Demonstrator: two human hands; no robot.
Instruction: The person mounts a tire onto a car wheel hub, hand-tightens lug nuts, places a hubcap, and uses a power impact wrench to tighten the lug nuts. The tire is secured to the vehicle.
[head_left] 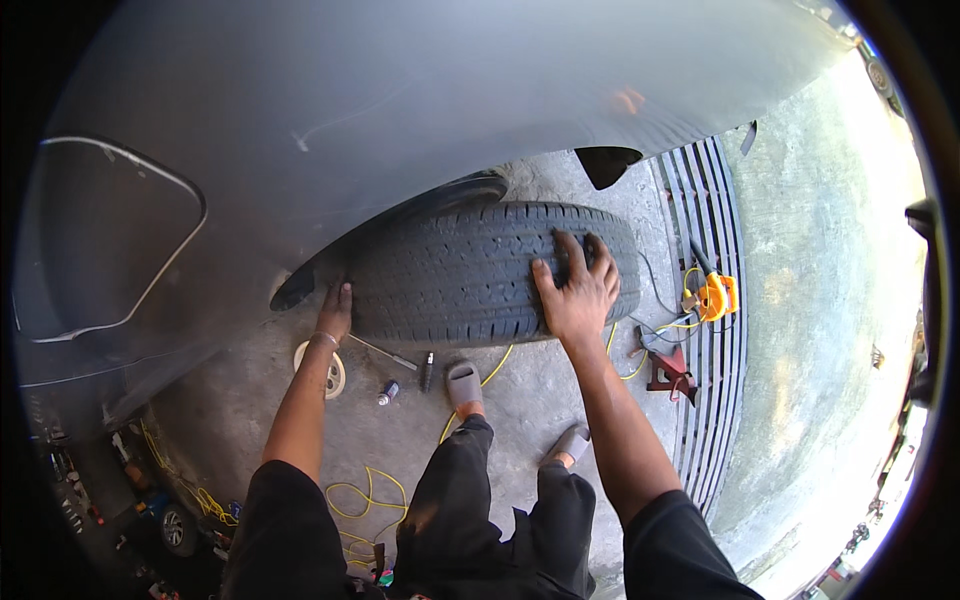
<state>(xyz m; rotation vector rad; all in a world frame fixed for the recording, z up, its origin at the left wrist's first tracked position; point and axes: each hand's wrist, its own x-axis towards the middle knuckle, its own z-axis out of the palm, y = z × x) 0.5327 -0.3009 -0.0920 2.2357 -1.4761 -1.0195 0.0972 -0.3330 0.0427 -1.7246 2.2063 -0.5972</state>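
A black tyre with a worn, grooved tread stands upright in front of me, close by the wheel arch of a grey car body. My right hand rests on the tread towards its right end, fingers spread. At the tyre's left end, my left hand lies against the tread with its fingers stretched out; some of them are partly hidden. A thin bracelet circles that wrist. The tyre's side faces are mostly out of sight.
On the concrete floor lie a cream ring-shaped roll, a metal rod, a dark cylindrical tool, a small bottle and a yellow cord. To the right are an orange blower, a red jack stand and a drain grate.
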